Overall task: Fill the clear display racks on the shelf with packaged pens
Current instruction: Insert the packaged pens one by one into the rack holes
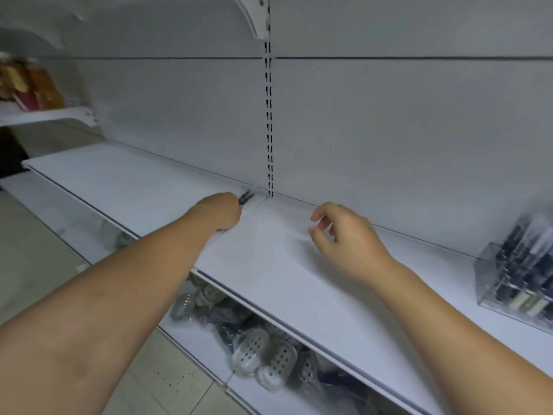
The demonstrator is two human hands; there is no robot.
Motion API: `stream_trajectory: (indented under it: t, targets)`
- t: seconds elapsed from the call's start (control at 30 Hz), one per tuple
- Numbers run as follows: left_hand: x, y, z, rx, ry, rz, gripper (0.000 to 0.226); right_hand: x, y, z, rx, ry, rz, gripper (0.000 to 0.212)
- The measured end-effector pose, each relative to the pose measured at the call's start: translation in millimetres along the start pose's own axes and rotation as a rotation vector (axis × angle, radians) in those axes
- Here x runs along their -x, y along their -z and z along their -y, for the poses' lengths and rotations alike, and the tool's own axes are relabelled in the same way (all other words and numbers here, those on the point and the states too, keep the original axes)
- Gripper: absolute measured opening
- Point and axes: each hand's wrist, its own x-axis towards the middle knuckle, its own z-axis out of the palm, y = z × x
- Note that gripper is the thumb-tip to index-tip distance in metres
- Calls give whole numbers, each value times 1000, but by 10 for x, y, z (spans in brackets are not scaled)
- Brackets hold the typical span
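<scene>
The left hand (223,211) reaches far across the white shelf (284,280) to its back edge. Its fingers are curled round a small bunch of packaged pens (247,196), whose dark ends stick out past the knuckles toward the back panel (389,130). These pens are smeared by motion, so any print on the wrapping cannot be read. They lie just left of the foot of the slotted upright (268,115), close to where the shelf meets the panel. The right hand (344,235) hovers over the shelf to the right of the upright, well apart from the left hand. Its fingers are loosely bent, thumb and forefinger are parted, and nothing is between them. At the far right edge of the view a clear display rack (490,265) stands on the same shelf, with dark pens (535,259) standing upright in it. Pale labels show low on its near face, but they are too blurred to make out. On the lower shelf (191,339), near and below, lies a heap of wrapped perforated soap dishes (263,351) in grey and white. High on the left, a smaller shelf (45,115) carries yellow and red packets (27,82), whose lettering is lost in blur. A white bracket (254,19) curves in at the top, and pale floor tiles (167,381) show at the near left.
</scene>
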Motion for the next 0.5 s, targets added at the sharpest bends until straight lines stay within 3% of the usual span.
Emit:
stream_trajectory:
  t: [0.2,0.4,0.5]
  targets:
    - [235,57,0,83,-12,-96,28,230,237,-34,8,-6,-30,9]
    - [1041,315,-489,641,-313,-222,17,640,623,-101,-82,-48,-111,9]
    - [1529,376,-924,1016,-403,-117,16,942,845,-136,-219,-128,-161,10]
